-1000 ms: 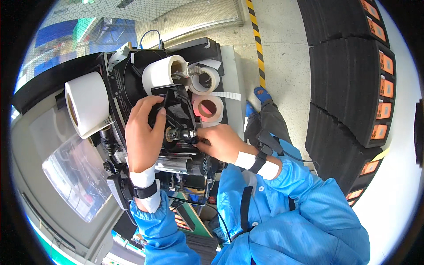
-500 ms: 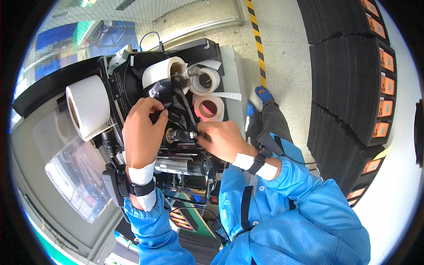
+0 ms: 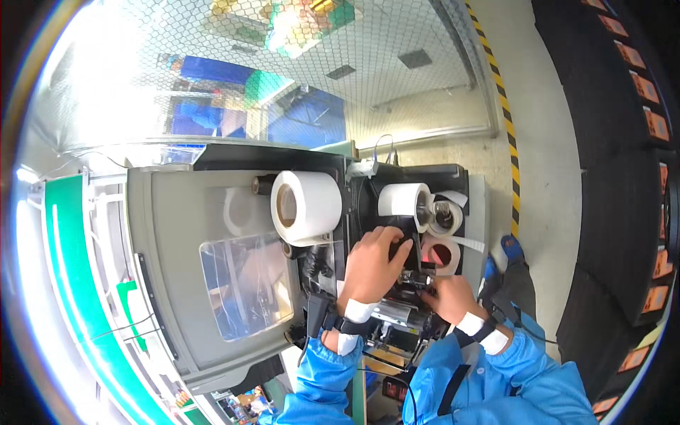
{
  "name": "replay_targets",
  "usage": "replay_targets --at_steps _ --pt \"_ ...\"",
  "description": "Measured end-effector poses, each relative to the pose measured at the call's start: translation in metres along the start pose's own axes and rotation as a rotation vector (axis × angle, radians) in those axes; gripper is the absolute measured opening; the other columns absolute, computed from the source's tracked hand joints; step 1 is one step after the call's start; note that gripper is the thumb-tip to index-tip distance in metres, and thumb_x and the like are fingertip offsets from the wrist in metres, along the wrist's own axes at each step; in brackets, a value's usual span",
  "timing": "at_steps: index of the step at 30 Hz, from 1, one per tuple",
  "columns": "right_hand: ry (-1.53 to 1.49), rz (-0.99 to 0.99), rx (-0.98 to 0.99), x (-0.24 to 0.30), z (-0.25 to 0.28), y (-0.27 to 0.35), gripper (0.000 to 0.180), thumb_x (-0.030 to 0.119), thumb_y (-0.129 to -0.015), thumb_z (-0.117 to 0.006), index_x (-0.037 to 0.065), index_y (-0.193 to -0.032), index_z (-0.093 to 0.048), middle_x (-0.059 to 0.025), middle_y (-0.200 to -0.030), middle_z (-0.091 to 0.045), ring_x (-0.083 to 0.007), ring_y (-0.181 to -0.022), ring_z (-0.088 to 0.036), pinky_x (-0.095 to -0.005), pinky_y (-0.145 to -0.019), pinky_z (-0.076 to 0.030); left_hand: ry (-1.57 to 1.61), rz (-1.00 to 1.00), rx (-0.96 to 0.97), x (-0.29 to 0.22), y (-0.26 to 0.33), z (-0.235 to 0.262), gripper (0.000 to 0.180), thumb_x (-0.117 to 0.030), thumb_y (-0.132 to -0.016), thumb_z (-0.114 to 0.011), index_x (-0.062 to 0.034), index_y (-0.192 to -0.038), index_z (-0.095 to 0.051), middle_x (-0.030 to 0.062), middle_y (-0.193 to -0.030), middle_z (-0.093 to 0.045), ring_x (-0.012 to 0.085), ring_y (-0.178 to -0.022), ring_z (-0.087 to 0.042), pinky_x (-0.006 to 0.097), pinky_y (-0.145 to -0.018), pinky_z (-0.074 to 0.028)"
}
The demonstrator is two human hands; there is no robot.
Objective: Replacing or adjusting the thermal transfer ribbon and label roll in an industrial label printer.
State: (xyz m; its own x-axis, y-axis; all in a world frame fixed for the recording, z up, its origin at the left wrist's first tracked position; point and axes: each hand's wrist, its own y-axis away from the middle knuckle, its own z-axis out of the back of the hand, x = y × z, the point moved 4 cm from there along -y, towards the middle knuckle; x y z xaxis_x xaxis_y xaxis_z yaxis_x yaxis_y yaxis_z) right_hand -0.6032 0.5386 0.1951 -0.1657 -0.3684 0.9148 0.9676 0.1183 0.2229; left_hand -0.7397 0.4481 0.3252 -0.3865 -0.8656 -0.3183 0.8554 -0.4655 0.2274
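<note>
In front of me is an opened label printer with a black ribbon film [image 3: 406,237] running down from its upper spindle. My left hand [image 3: 374,263] lies over the printer's middle, its thumb and fingers curled onto this film. At the near end of a metal spindle [image 3: 414,278], my right hand [image 3: 455,299] is closed in a pinch. What sits between its fingertips is hidden. Below both hands shows a silver roller [image 3: 397,312]. Behind them a white label roll [image 3: 402,200] is mounted beside the upper spindle.
A large white label roll [image 3: 308,207] hangs left of the mechanism, by the raised grey cover [image 3: 166,283] with its clear window. Two smaller rolls, one white [image 3: 453,219] and one pinkish [image 3: 448,256], rest at the right. Mesh fencing [image 3: 397,78] stands behind; black stacks [image 3: 609,212] line the right.
My view has swung left and up, so the printer appears lower and further right, with more cover and mesh visible. Both hands stay at the ribbon and spindle.
</note>
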Motion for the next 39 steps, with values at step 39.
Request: replay_targets --at_steps 39 --pt "-0.362 -0.018 -0.069 -0.002 -0.004 -0.028 0.025 0.003 -0.076 -0.076 0.004 -0.101 -0.072 -0.0166 -0.080 -0.069 -0.0344 -0.069 -0.070 -0.0397 -0.062 -0.054 0.220 0.115 -0.025 0.019 0.006 0.017 0.027 -0.021 -0.105 -0.060 0.0021 -0.119 -0.066 0.0203 -0.115 -0.068 0.0364 -0.104 -0.066 0.039 -0.095 -0.049"
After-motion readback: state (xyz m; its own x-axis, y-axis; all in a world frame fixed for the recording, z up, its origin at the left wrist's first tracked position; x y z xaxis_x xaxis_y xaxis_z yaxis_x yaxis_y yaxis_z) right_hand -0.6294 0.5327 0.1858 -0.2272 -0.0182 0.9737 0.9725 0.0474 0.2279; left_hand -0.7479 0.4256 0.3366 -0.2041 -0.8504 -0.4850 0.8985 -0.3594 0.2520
